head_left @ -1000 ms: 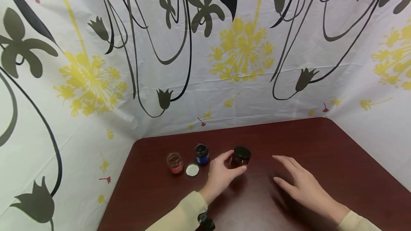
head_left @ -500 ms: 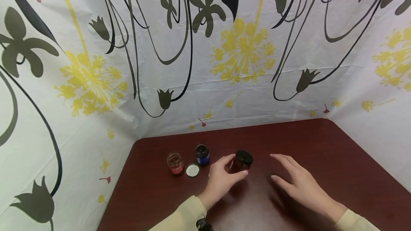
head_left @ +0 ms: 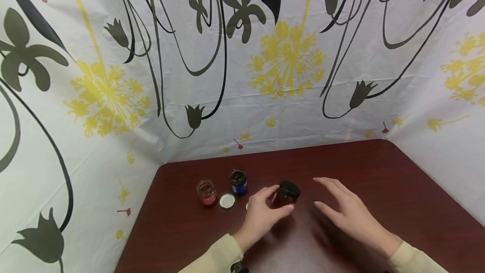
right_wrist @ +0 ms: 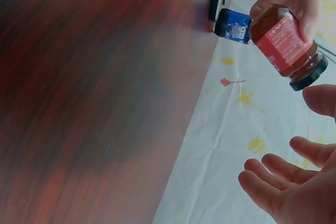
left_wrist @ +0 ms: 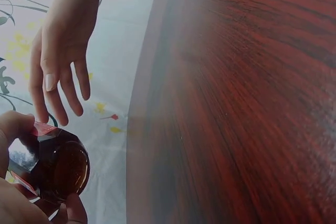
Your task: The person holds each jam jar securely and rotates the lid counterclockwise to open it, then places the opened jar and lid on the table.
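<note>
A glass jar of dark content [head_left: 285,194], with a black lid and red label, is gripped between the thumb and fingers of my left hand [head_left: 260,214]. It is held above the table, tilted. In the right wrist view the jar [right_wrist: 283,43] shows its red label and black lid [right_wrist: 308,74]. My right hand [head_left: 350,213] hovers to the right of the jar, fingers extended and apart from it, holding nothing. In the left wrist view the right hand [left_wrist: 64,45] hangs close to the jar [left_wrist: 63,166].
On the dark red table [head_left: 182,239] stand an uncovered red-labelled jar [head_left: 206,193] and an uncovered blue-labelled jar [head_left: 238,181] at the left. A pale lid [head_left: 227,201] lies between them; another round edge is mostly hidden behind my left hand. Patterned cloth [head_left: 242,75] hangs behind.
My left hand has brought the jar slightly nearer and to the right, tilting it a little. The right hand has moved left, closer to the jar.
</note>
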`<state>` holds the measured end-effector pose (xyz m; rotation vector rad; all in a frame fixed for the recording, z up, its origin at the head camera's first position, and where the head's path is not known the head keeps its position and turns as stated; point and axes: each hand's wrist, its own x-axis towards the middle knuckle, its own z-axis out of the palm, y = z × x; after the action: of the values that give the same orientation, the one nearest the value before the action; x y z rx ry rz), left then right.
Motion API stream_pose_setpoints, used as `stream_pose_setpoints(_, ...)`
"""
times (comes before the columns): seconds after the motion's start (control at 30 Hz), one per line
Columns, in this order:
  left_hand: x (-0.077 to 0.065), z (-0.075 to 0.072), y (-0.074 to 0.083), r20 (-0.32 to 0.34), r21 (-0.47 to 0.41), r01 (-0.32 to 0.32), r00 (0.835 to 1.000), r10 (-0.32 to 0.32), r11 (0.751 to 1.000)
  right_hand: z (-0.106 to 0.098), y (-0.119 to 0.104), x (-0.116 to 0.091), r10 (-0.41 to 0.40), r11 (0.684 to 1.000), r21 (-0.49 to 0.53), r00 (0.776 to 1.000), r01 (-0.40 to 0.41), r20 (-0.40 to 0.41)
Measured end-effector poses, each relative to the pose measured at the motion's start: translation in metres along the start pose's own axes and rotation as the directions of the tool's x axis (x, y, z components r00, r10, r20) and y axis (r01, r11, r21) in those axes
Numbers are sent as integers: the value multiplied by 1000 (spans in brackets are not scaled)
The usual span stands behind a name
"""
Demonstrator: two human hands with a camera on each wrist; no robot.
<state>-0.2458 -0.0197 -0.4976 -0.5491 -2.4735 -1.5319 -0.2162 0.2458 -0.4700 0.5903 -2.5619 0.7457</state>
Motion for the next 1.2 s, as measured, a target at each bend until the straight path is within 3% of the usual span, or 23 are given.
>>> stream_pose_setpoints(0.27, -3, 1, 1, 4, 0, -50, 999, 50, 999, 1, -5, 5, -3, 999, 44, 1000, 3, 0)
stream_pose_setpoints(0.63, -7, 1, 3, -38, 55, -58, 997, 60, 997, 0, -12, 8, 39, 993, 115, 999, -42, 27)
stream_pose_setpoints(0.87, -8, 1, 2, -23, 15, -116, 993, 116, 993, 1, -18, 13, 3, 985, 171, 1000, -5, 16)
stream_pose_setpoints(1.2, -9, 2, 3, -7, 10, -132, 991, 132, 991, 3, -24, 16, -3, 976, 218, 999, -7, 48)
